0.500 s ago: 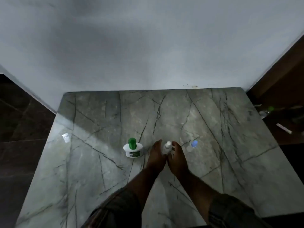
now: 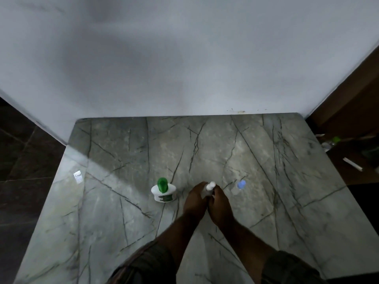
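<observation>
Barely anything has moved: my left hand (image 2: 194,198) and right hand (image 2: 219,203) have drawn the small white-capped bottle (image 2: 209,187) slightly nearer me. Both hands' fingers (image 2: 202,184) curl round its body. The cap is still on, so I judge the opening is left to do. A green-capped bottle (image 2: 163,190) stands left of my fingers and a blue-capped bottle (image 2: 239,186) right, both untouched.

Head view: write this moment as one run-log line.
left hand, right hand: grip small white plastic bottle; white green-capped tub: left of it; clear blue-capped bottle: right of it

Left grip (image 2: 194,199), right grip (image 2: 221,204) — white bottle (image 2: 209,187)
</observation>
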A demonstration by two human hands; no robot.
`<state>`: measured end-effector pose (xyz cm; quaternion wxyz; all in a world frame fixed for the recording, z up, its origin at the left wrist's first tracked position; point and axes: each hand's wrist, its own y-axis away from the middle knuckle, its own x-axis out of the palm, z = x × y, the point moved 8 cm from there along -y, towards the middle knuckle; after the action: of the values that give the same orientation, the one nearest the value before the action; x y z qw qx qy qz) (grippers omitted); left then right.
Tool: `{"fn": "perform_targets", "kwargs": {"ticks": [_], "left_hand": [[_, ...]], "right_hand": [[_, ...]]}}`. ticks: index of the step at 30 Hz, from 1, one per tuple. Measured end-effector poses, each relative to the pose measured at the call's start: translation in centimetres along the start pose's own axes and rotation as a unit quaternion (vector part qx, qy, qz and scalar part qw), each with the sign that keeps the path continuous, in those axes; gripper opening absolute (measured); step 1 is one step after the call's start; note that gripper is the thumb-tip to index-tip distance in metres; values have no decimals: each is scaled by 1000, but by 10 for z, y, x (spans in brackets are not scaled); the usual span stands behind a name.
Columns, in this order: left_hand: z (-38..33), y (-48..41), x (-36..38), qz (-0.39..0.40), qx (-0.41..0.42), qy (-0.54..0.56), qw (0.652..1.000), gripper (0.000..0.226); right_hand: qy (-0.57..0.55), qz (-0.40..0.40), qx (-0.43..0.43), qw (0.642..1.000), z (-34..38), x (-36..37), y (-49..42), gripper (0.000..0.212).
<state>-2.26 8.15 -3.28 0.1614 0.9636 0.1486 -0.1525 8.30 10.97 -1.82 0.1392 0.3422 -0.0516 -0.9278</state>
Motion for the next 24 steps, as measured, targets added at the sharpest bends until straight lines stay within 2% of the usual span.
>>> {"fn": "perform_targets", "kwargs": {"ticks": [6, 9, 13, 15, 19, 24], "left_hand": [[-10, 52, -26, -50, 27, -7, 998, 33], [-16, 84, -48, -61, 45, 2, 997, 37], [0, 123, -78, -80, 30, -9, 996, 39], [18, 139, -92, -92, 9, -16, 996, 35], [49, 165, -121, -138, -27, -48, 989, 40], [61, 174, -137, -146, -42, -83, 985, 53]], "right_hand": [[37, 22, -51, 998, 28, -11, 40, 38], [55, 62, -56, 995, 40, -4, 64, 45], [44, 123, -74, 989, 58, 12, 95, 57], [37, 126, -73, 989, 65, 18, 106, 61], [84, 106, -131, 982, 101, 28, 122, 53], [147, 107, -186, 965, 140, 51, 123, 31]]}}
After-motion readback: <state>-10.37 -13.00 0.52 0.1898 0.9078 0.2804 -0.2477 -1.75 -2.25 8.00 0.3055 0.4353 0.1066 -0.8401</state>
